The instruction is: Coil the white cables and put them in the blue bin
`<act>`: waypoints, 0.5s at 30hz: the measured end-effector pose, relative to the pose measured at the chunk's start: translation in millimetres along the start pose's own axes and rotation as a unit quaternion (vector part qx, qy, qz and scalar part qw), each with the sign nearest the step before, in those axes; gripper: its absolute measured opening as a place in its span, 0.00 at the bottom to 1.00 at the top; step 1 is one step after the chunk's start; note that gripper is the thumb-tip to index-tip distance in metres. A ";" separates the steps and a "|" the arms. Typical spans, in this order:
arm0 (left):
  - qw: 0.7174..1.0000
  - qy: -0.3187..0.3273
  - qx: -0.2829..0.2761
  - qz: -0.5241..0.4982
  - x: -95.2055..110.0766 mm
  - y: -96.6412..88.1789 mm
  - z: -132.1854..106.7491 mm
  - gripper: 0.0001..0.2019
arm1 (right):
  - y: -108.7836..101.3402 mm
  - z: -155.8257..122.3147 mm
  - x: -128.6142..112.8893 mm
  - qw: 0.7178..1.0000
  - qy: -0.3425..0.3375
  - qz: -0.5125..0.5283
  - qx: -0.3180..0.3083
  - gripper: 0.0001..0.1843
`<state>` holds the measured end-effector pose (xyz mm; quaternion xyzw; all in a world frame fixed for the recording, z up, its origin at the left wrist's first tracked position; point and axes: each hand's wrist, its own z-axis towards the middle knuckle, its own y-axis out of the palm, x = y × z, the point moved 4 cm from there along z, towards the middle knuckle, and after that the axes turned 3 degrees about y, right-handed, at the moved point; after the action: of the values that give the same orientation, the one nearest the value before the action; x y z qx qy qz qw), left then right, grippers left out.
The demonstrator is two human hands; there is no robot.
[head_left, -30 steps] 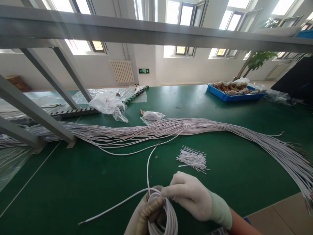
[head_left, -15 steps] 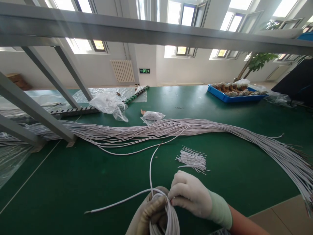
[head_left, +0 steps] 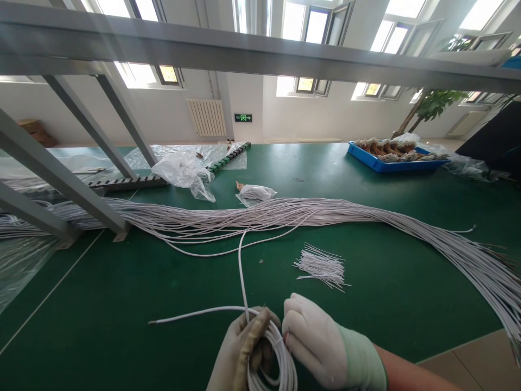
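Observation:
My left hand (head_left: 244, 347), in a pale glove with brownish fingers, is closed round a coil of white cable (head_left: 288, 369). Two loose cable ends leave the top of the coil, one pointing up toward the long bundle and one stretching left. A thin white tie (head_left: 279, 341) crosses the coil's right side. Right beside it, my gloved right hand (head_left: 313, 342) is pinched at the tie, its fingertips partly hidden. Beyond that hand lies a loose pile of short white ties (head_left: 321, 267).
A long bundle of white cables (head_left: 325, 212) spans the green table (head_left: 183, 293). Grey metal posts (head_left: 97, 201) stand left, under a crossbar (head_left: 260, 57). Farther back are a plastic-wrapped packet (head_left: 257, 193), crumpled plastic (head_left: 183, 172), a slotted strip (head_left: 232, 156) and a blue tray (head_left: 385, 166).
My right hand has turned and drawn slightly down beside the coil. The coil has tilted, showing its opening more, and the upright cable end has swung left.

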<state>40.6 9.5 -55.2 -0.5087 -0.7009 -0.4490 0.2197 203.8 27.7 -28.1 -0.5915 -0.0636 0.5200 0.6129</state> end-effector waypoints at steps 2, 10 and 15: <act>1.000 -0.002 0.001 0.017 -4.1 1.0 2.8 0.19 | 6.4 -0.9 8.5 0.988 0.115 0.099 0.000 0.15; 0.911 0.221 0.060 0.343 2.6 1.8 -3.0 0.16 | 34.8 4.9 32.3 0.805 0.435 0.366 -0.171 0.19; 0.991 0.052 0.090 0.078 -6.1 -17.5 7.0 0.21 | 16.2 13.7 23.9 0.791 0.372 0.466 -0.139 0.26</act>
<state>28.0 11.0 -70.5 -0.5157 -0.6844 -0.3913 0.3353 195.9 49.9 -49.7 -0.7760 0.3808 0.4682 0.1833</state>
